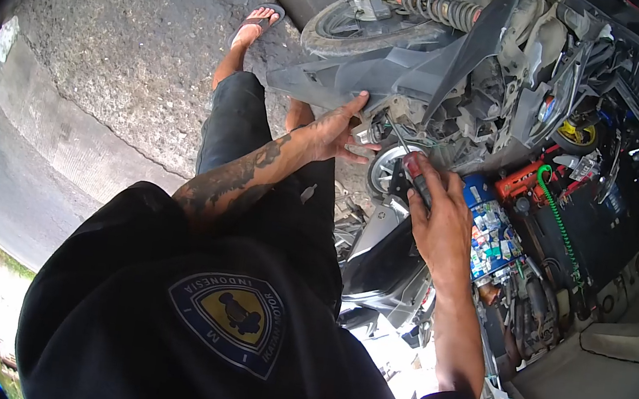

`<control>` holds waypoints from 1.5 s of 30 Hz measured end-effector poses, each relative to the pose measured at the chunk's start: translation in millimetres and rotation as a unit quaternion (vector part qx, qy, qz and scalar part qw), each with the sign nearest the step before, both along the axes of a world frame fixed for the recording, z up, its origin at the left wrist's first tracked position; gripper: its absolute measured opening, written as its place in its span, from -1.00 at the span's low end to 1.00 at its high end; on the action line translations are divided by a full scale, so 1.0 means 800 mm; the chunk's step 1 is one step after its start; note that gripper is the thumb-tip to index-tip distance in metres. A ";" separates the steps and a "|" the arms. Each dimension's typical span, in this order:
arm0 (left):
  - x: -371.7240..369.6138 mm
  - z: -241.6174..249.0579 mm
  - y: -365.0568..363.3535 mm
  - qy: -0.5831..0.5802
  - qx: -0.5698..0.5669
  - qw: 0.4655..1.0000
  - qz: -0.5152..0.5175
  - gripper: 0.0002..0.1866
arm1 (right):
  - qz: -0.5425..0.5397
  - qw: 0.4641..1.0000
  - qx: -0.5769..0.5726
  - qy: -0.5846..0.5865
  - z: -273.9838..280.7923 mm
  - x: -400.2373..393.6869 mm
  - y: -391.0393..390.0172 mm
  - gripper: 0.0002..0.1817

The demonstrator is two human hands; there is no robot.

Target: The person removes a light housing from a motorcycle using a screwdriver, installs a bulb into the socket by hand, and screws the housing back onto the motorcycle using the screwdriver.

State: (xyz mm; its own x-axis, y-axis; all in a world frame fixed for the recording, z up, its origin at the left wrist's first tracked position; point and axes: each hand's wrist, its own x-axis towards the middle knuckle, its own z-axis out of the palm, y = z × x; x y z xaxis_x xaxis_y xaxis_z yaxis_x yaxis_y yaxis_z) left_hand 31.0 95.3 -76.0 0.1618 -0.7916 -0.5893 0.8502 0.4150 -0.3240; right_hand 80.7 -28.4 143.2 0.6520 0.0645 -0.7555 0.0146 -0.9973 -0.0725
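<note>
A screwdriver (414, 168) with a red and black handle is gripped in my right hand (442, 220). Its thin shaft points up and left toward the dark plastic parts of a motorcycle. My left hand (336, 133) has its fingers spread, and one fingertip touches the lower edge of a long grey body panel (343, 77). The shaft's tip lies near the panel's underside, just right of my left hand; whether it touches a screw is too small to tell.
A wheel (334, 28) and a coil spring (441, 10) are above the panel. Another motorcycle (378, 247) stands below my hands. To the right are a blue container of small boxes (493, 230), a green coiled hose (555, 214) and tools.
</note>
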 end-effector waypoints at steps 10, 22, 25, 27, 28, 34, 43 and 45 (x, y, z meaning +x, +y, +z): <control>0.010 0.007 -0.009 0.037 0.025 0.998 0.032 -0.42 | 0.030 0.995 -0.026 0.094 -0.012 0.013 0.017 -0.49; 0.012 0.011 -0.008 -0.011 0.014 1.000 -0.007 -0.28 | -0.220 0.973 0.059 -0.014 -0.024 0.002 0.008 -0.58; 0.006 -0.004 -0.007 -0.056 0.002 0.998 -0.038 -0.25 | -0.194 0.980 0.027 0.040 -0.019 0.018 -0.004 -0.57; -0.007 -0.011 -0.007 -0.052 0.092 0.987 -0.123 -0.20 | -0.229 0.973 0.032 0.022 0.000 0.010 -0.006 -0.57; -0.003 -0.002 0.007 -0.072 0.097 0.984 -0.128 -0.20 | -0.255 0.966 0.033 0.025 0.008 0.002 -0.009 -0.56; 0.000 0.016 0.054 -0.440 0.156 0.834 -0.293 -0.44 | -0.447 0.873 0.118 -0.157 0.019 -0.150 -0.016 -0.54; -0.014 -0.043 0.030 -0.550 0.187 0.798 -0.162 -0.81 | -0.757 0.593 0.183 -0.203 -0.103 -0.357 0.050 -0.50; -0.009 -0.038 0.034 -0.581 0.193 0.765 -0.201 -0.78 | -0.787 0.551 0.190 -0.202 -0.122 -0.388 0.060 -0.49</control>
State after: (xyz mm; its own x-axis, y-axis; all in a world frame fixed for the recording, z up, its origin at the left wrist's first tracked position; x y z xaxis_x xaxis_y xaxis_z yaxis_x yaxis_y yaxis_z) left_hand 23.4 122.8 -106.5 0.5434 -0.7177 -0.4354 0.5554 -0.0816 0.8276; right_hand -229.5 19.9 45.7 0.2356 -0.7172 -0.6559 -0.7551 0.2898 -0.5881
